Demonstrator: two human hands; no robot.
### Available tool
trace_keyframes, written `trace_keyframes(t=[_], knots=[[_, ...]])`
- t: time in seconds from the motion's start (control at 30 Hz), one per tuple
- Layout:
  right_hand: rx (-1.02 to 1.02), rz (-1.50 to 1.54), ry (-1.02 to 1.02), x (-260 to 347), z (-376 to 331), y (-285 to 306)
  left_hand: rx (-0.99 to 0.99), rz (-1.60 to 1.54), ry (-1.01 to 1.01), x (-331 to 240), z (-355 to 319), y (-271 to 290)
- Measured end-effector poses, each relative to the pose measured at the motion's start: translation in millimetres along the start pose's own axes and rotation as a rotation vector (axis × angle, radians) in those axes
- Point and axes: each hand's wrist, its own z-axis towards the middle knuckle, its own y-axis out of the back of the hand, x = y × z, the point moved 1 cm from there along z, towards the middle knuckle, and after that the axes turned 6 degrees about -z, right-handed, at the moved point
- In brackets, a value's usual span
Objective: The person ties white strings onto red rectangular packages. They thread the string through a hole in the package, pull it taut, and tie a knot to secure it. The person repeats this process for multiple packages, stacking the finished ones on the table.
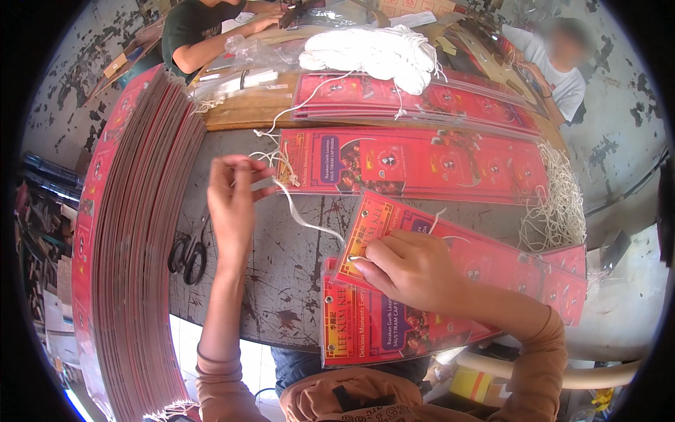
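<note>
In my right hand (415, 271) is the left end of a red and yellow printed plastic strip sign (369, 218), tilted above another red sign (337, 320). My thumb presses beside a corner hole, where a bit of white string shows. A white string (309, 224) curves from the held sign's left edge up to my left hand (235, 190). The thumb and forefinger of that hand come together at its end, left of a red sign (422, 162) lying flat with cords at its left corner.
A tall stack of signs (133, 232) stands at left, beside black scissors (188, 257) on the grey table (274, 295). Farther back are a white string bundle (369, 56) and more signs (450, 102). Loose cords (559, 197) hang at right. Two people (200, 39) work across the table.
</note>
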Motion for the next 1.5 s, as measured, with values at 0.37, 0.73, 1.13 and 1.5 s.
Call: trace_keyframes(t=[0.37,0.73,1.13,1.5], knots=[[0.002,-0.016,0.004,0.9,0.8,0.5,0.952,0.085,0.092,3.6,-21.3,-21.5],[0.022,-0.014,-0.004,0.8,0.1,0.8,1.100,0.294,0.193,-13.2,-10.4,-1.0],[0.018,0.003,-0.006,0.3,0.2,-0.4,1.129,0.414,0.444,-25.5,-11.4,0.4],[0.005,-0.039,0.015,-1.5,-0.1,-2.8,0.618,-0.145,0.142,-11.4,-14.2,-17.0]])
